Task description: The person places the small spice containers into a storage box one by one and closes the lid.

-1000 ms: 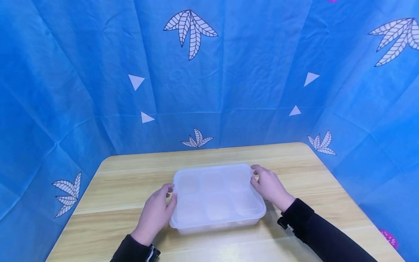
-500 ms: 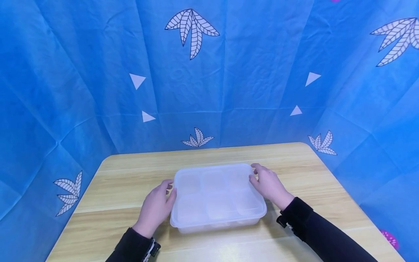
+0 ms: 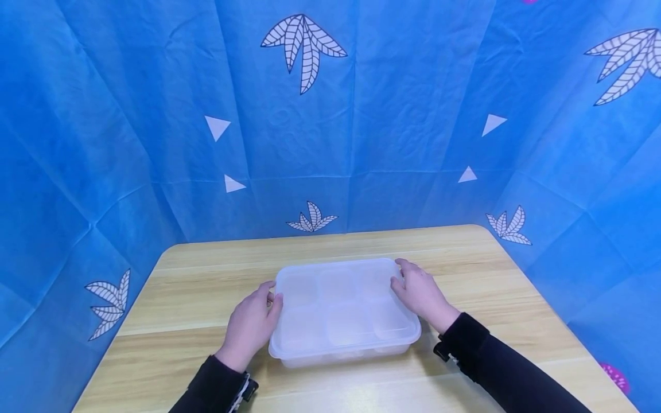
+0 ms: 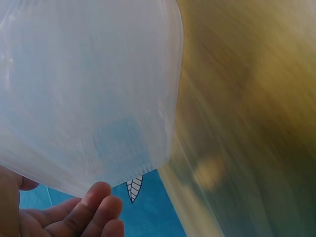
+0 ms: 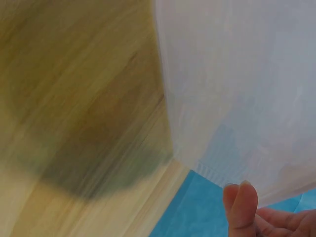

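A translucent white plastic storage box (image 3: 346,304) with a lid sits on the wooden table, with several rounded squares showing through its top. My left hand (image 3: 250,324) holds the box's left edge, thumb over the lid's rim and fingers along the side. At the opposite end, my right hand (image 3: 422,292) grips the right edge near the far corner, its thumb on the lid. In the left wrist view, bent fingers (image 4: 101,212) lie beside the box wall (image 4: 98,84). The right wrist view shows fingertips (image 5: 242,202) at the lower edge of the box wall (image 5: 237,89).
The light wooden table (image 3: 206,269) has rounded far corners. A blue curtain (image 3: 351,126) with white leaf and triangle prints hangs behind it and along both sides.
Both thumbs have shifted slightly inward over the lid's edges. The box has stayed in almost the same place, lid on.
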A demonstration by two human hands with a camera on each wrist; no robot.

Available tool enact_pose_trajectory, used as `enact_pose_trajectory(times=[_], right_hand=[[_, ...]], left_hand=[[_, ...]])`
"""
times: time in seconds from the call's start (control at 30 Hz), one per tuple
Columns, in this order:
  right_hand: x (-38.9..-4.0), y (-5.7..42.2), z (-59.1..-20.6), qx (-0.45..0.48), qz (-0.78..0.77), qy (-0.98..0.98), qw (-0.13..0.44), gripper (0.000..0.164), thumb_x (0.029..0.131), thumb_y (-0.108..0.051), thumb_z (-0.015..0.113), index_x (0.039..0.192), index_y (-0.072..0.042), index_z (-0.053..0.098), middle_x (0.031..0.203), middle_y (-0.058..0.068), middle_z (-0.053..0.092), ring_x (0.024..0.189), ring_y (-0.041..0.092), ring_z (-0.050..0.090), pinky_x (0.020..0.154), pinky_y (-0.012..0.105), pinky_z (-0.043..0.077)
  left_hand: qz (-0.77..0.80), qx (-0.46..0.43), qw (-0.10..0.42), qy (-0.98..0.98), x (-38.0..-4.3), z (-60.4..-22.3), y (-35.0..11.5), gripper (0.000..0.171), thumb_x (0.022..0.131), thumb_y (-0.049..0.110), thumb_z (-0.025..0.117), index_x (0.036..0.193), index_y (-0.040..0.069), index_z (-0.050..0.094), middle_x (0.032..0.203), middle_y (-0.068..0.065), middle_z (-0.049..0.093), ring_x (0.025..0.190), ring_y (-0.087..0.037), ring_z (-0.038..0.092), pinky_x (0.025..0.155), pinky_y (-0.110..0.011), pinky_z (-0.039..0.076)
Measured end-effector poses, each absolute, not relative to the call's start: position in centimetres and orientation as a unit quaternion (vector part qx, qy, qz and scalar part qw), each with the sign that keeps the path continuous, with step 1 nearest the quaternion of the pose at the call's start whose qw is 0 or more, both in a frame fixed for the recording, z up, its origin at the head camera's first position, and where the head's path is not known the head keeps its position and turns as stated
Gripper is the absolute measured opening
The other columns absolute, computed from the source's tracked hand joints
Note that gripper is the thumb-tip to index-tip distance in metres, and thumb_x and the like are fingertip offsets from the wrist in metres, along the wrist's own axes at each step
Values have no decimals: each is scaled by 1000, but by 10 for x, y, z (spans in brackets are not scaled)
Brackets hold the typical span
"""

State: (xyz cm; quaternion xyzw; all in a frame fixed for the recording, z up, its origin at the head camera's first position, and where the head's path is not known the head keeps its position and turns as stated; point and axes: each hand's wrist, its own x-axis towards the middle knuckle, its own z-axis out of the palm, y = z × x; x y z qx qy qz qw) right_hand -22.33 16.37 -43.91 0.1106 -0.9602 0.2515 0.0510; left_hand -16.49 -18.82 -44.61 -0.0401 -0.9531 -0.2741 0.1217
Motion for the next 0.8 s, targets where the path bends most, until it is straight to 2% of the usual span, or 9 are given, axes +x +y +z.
enact_pose_trajectory(times=[0.3, 0.63, 0.8], right_hand=[[-223, 161, -444, 102, 253, -961, 51, 54, 101, -22, 53, 144, 8, 43, 139, 29, 53, 124, 44, 54, 104, 56, 45], [-222, 160, -445, 99, 248, -963, 45, 56, 102, -24, 51, 146, 9, 40, 141, 31, 50, 128, 45, 50, 106, 57, 43], [-221, 158, -445, 98, 241, -965, 44, 56, 102, -26, 51, 146, 9, 40, 140, 32, 50, 127, 46, 51, 105, 58, 43]], left_hand=[[-263, -34, 128, -956, -165, -448, -185, 46, 101, 27, 55, 134, -4, 56, 87, -2, 64, 58, -10, 50, 49, -26, 43], [-267, -24, 105, -958, -165, -448, -184, 49, 100, 26, 56, 138, -5, 52, 70, 1, 50, 49, -12, 44, 43, -27, 37], [-264, -19, 103, -959, -167, -448, -182, 50, 100, 26, 56, 139, -5, 51, 67, -1, 50, 50, -14, 45, 43, -29, 37]])
